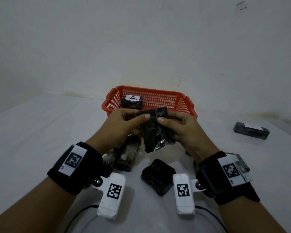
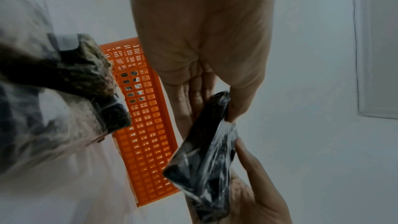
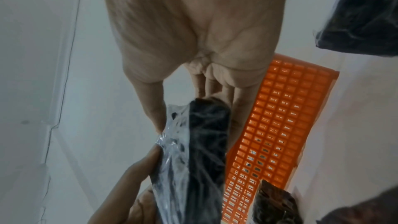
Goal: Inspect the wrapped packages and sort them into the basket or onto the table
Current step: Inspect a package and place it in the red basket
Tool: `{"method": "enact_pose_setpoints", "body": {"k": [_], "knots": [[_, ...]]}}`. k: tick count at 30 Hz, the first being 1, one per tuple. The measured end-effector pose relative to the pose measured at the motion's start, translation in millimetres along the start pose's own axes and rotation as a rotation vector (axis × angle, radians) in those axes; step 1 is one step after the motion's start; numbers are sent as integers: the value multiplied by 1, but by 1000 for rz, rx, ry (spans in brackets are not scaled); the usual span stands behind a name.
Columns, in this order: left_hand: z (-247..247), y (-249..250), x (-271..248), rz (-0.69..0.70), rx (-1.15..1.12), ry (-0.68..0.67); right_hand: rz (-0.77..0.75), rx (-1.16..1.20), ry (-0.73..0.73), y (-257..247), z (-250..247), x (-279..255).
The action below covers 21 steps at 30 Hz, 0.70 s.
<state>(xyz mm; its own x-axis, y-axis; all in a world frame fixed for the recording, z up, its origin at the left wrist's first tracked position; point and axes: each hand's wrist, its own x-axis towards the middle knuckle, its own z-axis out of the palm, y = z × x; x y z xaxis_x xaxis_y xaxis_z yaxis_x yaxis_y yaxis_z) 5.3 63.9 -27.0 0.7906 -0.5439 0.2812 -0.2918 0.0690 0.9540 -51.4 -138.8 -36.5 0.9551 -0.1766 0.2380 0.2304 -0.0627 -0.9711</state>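
Both hands hold one black package [image 1: 155, 130] wrapped in clear film, raised above the table in front of the orange basket [image 1: 160, 98]. My left hand [image 1: 126, 125] pinches its left edge between thumb and fingers; my right hand [image 1: 180, 130] pinches the right edge the same way. The left wrist view shows the package [image 2: 204, 156] edge-on, as does the right wrist view, package [image 3: 198, 156]. Inside the basket lies a black package with a white label marked A [image 1: 132, 101].
Several more wrapped black packages lie on the white table below my hands, such as one [image 1: 157, 176] between my wrists and a pile [image 1: 124, 157] under the left hand. Another labelled package [image 1: 251, 130] lies apart at the right. A white wall stands behind the basket.
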Motion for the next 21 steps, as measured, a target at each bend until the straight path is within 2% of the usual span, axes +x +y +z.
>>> {"method": "enact_pose_setpoints", "body": {"k": [3,8,12,16,18,21], "knots": [[0,1,-2,29,36,-38,-60,-35,29,0,-1,0],[-4,-3,0,141,180,42,-119,-47,10,-2,-1,-2],[-1,-3,-1,236,236,48,-59,2,-82,-11,0,-6],[-1,-1,-2,308,260,85,32,-48,-97,-11,-2,-4],[-2,1,-2,288,288,54,28,-19,-93,-8,-3,-2],[-3,1,-3,91,297,-102,-46,51,-108,-4,-5,-1]]}}
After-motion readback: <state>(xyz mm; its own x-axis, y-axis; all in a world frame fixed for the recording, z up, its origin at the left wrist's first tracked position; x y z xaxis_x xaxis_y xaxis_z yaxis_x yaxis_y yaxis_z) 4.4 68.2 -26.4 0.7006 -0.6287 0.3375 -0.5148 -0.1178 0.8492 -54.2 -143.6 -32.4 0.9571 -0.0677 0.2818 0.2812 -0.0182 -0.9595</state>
